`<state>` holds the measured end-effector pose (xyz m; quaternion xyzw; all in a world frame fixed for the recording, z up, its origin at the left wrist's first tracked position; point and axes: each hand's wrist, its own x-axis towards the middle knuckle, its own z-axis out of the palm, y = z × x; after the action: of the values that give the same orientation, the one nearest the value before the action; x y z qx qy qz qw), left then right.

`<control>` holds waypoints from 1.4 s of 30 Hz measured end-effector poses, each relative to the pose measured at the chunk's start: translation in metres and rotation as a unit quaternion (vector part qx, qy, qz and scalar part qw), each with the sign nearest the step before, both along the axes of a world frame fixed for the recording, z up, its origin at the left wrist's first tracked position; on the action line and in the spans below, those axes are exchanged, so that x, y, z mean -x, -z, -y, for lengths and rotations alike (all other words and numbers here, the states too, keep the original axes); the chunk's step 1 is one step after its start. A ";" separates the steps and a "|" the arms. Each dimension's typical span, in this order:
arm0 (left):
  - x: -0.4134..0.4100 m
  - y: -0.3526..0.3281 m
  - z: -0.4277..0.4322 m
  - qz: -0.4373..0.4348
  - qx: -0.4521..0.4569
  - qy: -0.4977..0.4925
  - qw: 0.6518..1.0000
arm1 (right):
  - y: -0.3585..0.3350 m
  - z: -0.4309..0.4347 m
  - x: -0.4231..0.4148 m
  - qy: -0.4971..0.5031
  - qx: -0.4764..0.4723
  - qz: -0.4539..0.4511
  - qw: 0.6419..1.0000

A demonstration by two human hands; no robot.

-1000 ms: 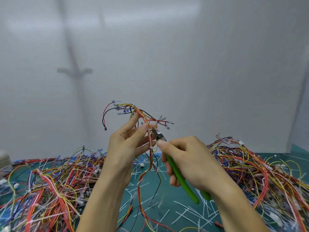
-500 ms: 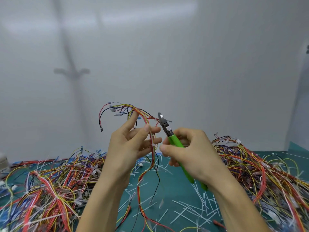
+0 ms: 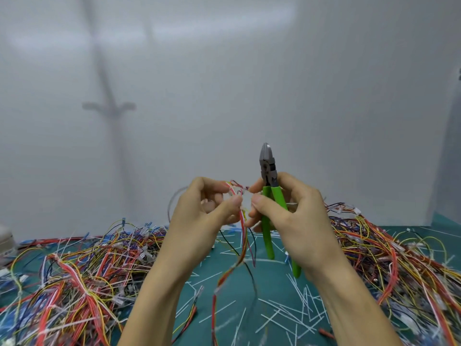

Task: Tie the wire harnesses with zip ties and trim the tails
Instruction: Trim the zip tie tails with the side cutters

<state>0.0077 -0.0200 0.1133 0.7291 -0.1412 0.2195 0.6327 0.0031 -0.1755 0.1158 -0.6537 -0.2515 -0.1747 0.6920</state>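
Since 0.5 s ago the wire harness [image 3: 245, 236] has dropped from above the fingers to between both thumbs, its long axis hanging straight down. The left hand [image 3: 199, 221] pinches it. The right hand [image 3: 294, 216] clasps the cutters [image 3: 268, 168] nose-up, its fingertips touching the bundle.

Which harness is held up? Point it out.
The harness pinched in the left hand; its top is raised above the mat, while the left pile and right pile lie on it.

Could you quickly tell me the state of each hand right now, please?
Left hand: pinches the thin multicoloured wire harness.
Right hand: grips the green-handled steel cutters.
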 end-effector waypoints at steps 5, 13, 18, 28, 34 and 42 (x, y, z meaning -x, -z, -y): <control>0.002 -0.003 0.001 -0.084 0.053 0.074 0.992 | 0.003 0.001 -0.004 0.009 0.012 0.011 1.000; -0.004 0.003 0.003 -0.205 0.119 0.177 0.955 | 0.005 0.002 -0.006 -0.011 -0.003 0.006 1.000; -0.009 0.007 0.011 -0.248 0.210 0.188 0.927 | 0.004 0.002 -0.006 0.018 0.004 -0.006 1.000; -0.014 0.007 0.013 -0.205 0.324 0.120 0.916 | 0.001 0.003 -0.006 0.123 0.054 -0.043 0.990; -0.014 0.005 0.003 -0.100 0.333 0.057 0.936 | 0.000 0.012 -0.004 0.115 0.241 -0.120 0.956; -0.014 0.005 0.000 -0.071 0.321 0.049 0.943 | 0.001 0.010 -0.001 0.112 0.361 -0.072 0.923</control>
<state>0.0215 -0.0203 0.1079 0.4930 -0.0534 0.1693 0.8517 0.0038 -0.1854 0.1151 -0.8941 -0.1722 -0.1012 0.4008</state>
